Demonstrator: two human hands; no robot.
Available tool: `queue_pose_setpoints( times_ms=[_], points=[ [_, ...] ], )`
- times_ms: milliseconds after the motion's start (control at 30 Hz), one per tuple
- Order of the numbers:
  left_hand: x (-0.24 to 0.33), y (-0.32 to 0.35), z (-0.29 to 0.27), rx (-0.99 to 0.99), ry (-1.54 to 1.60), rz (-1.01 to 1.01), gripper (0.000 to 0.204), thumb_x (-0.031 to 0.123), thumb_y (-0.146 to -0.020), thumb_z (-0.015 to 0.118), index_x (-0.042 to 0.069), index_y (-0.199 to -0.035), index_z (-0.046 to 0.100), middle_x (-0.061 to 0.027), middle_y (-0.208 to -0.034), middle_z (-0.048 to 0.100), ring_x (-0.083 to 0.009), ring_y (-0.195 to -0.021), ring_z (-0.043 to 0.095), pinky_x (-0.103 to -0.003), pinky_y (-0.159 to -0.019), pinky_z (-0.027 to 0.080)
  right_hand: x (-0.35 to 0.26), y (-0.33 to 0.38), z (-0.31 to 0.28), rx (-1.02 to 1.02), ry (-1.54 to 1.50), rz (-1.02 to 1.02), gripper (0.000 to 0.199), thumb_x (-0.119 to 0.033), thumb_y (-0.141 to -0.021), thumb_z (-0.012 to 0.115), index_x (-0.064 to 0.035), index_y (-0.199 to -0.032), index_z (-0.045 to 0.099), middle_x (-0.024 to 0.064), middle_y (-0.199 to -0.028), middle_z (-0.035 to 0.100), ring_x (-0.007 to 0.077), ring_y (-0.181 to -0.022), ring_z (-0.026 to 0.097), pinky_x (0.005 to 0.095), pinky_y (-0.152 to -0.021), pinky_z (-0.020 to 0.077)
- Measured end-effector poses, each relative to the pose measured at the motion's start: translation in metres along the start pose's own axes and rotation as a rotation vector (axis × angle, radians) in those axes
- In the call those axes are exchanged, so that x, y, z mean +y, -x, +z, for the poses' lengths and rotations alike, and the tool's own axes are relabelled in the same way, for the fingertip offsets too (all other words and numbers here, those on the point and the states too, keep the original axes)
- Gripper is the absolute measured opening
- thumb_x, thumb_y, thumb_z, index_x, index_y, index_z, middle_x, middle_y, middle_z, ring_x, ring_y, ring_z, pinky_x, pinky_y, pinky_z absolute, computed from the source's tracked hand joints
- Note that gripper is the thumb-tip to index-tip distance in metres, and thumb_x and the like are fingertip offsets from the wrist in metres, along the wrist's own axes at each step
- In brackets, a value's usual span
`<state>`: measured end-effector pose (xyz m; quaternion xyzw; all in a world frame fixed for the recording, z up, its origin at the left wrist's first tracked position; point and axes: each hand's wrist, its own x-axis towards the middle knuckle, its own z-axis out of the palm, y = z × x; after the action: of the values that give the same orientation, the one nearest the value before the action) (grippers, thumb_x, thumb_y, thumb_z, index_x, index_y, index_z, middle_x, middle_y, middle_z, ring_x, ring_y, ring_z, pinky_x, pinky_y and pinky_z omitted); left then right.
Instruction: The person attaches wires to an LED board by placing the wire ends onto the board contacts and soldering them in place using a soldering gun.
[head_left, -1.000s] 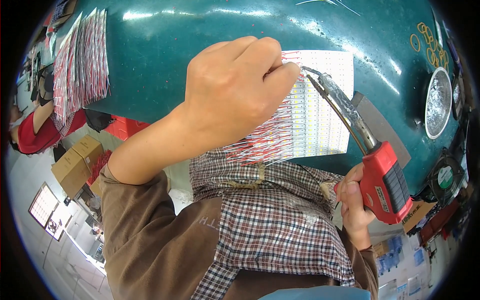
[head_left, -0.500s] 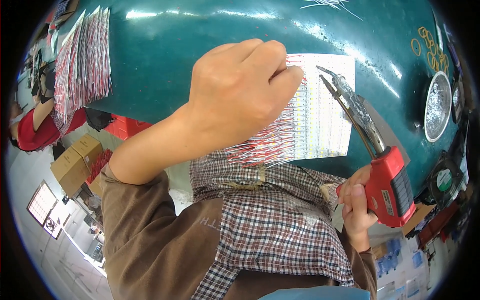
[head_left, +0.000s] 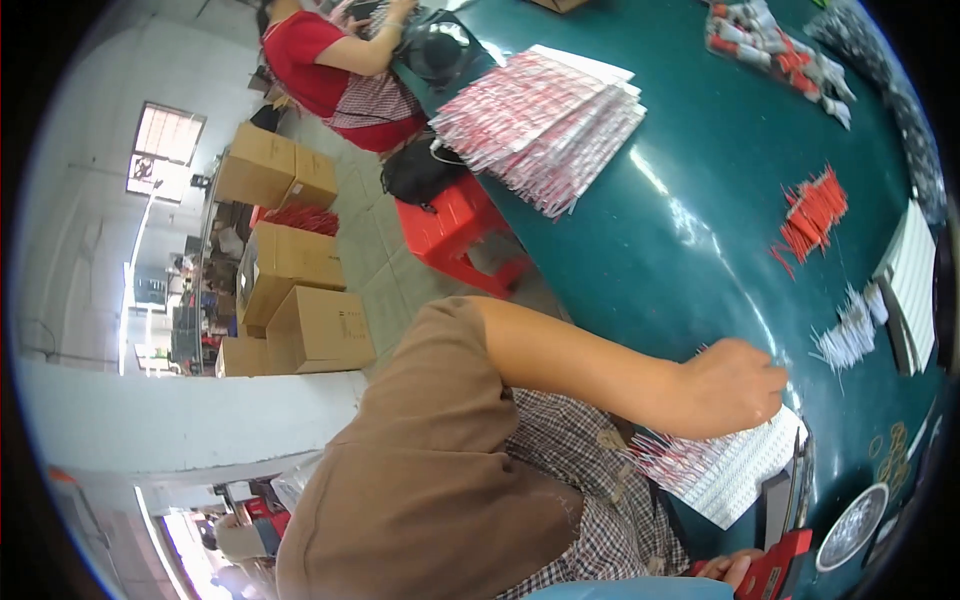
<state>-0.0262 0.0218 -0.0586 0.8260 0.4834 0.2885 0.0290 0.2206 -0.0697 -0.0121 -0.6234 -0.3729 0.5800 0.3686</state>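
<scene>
In the head view, my left hand (head_left: 728,392) is over the upper edge of the white board (head_left: 735,485), its fingers curled closed; I cannot tell whether a wire is pinched between them. My right hand (head_left: 732,568) is at the lower edge, partly cut off, gripping the red handle of the iron (head_left: 782,558); its metal shaft points up the picture, along the right side of the board. The board lies on the green table (head_left: 640,260), just in front of my checked apron (head_left: 560,440); red and white wires (head_left: 668,460) fan out from its left side.

Right of the iron sits a metal bowl (head_left: 852,528), with rubber bands (head_left: 890,455) above it; farther up lie a bunch of white wires (head_left: 850,332) and one of red wires (head_left: 812,215), well apart from my hands; a stack of wired boards (head_left: 540,125) is spread near the table's left edge; beyond it, a co-worker in red (head_left: 310,50) is at the table, near a red stool (head_left: 455,235).
</scene>
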Motion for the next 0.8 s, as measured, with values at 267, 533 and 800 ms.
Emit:
queue_pose_setpoints(
  times_ms=[267, 533, 800],
  points=[
    [0.001, -0.003, 0.01, 0.046, 0.039, -0.049, 0.009, 0.014, -0.064, 0.06, 0.008, -0.06, 0.053, -0.0046, -0.07, 0.047, -0.0187, -0.062, 0.051, -0.031, -0.051, 0.043, -0.013, -0.01, 0.011, -0.007, -0.032, -0.106, 0.01, -0.012, -0.09, 0.05, -0.0026, -0.09, 0.045, 0.0021, -0.057, 0.04, 0.0123, -0.048, 0.037, 0.0289, -0.05, 0.0397],
    [0.002, -0.009, 0.01, 0.2, 0.216, -0.021, 0.009, 0.018, -0.066, 0.062, 0.012, -0.062, 0.057, -0.0017, -0.069, 0.045, -0.0187, -0.073, 0.047, -0.032, -0.06, 0.037, -0.014, -0.008, 0.014, 0.083, -0.187, -0.149, 0.007, 0.0, -0.086, 0.052, -0.0018, -0.09, 0.046, 0.0026, -0.057, 0.042, 0.011, -0.043, 0.035, 0.0285, -0.045, 0.039],
    [0.008, -0.004, 0.0, 0.171, 0.105, 0.087, 0.015, 0.016, -0.059, 0.062, 0.008, -0.054, 0.05, -0.0026, -0.063, 0.042, -0.0192, -0.066, 0.044, -0.032, -0.054, 0.033, -0.018, -0.007, 0.019, 0.149, -0.197, -0.144, 0.01, 0.0, -0.085, 0.052, -0.0018, -0.092, 0.046, 0.0019, -0.057, 0.042, 0.0102, -0.044, 0.035, 0.0276, -0.045, 0.039]
  ],
)
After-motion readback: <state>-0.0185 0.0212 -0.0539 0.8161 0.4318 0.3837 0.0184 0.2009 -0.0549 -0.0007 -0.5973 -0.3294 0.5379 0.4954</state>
